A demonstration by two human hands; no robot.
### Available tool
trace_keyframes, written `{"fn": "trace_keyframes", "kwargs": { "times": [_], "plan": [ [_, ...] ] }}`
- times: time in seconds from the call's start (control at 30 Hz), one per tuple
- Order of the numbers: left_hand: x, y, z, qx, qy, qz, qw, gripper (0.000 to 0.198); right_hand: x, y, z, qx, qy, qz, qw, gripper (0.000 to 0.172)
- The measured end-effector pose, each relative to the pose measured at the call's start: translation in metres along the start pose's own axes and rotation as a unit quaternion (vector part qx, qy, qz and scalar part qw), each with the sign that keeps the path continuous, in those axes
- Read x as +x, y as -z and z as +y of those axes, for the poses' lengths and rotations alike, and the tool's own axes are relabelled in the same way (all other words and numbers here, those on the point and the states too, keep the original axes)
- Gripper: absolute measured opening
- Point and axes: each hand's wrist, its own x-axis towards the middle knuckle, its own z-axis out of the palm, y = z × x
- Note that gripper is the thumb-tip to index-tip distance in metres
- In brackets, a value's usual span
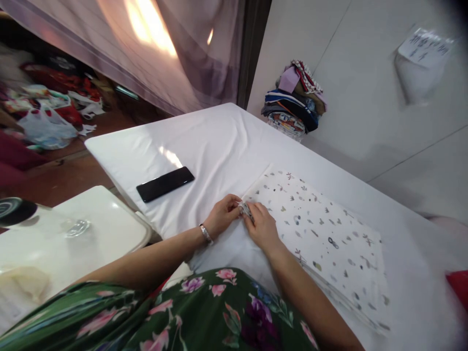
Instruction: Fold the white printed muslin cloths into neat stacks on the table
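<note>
A folded white cloth with small printed leaves and shapes point(321, 234) lies on the white-covered table point(204, 136). At its near left corner my left hand point(222, 214), with a silver bracelet at the wrist, pinches the cloth's edge. Right beside it, my right hand point(261, 225) has its fingers closed on the same corner, where a small grey bunched bit point(245, 209) shows between the two hands. The fingertips of both hands nearly meet there.
A black phone point(165, 184) lies left of my hands. Folded clothes point(294, 105) are stacked beyond the far edge. A white stool-like surface point(91, 229) stands at the left, plastic bags point(51, 126) behind it. Something red point(458, 287) shows at the right edge.
</note>
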Motion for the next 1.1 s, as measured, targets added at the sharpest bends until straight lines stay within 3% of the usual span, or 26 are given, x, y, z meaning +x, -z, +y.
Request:
{"fn": "trace_keyframes", "kwargs": {
  "times": [0.17,0.4,0.8,0.97,1.1],
  "plan": [
    [0.0,-0.001,0.003,-0.034,-0.007,-0.023,0.999,0.029,0.003,-0.002,0.008,0.084,-0.03,0.005,0.996,0.029],
    [0.005,-0.002,-0.005,0.038,0.003,0.002,0.999,0.021,0.002,-0.008,0.016,0.143,-0.064,0.042,0.987,0.033],
    [0.007,-0.001,-0.007,0.141,-0.02,0.023,0.99,0.016,-0.001,-0.008,0.007,0.079,-0.051,0.05,0.994,0.029],
    [0.007,0.0,-0.012,0.116,-0.001,0.024,0.993,0.011,0.0,-0.004,0.003,0.081,-0.023,0.045,0.995,0.02],
    [0.005,0.0,-0.011,0.092,-0.001,0.025,0.995,0.012,-0.001,-0.004,0.0,0.062,0.0,0.053,0.997,0.025]
  ]
}}
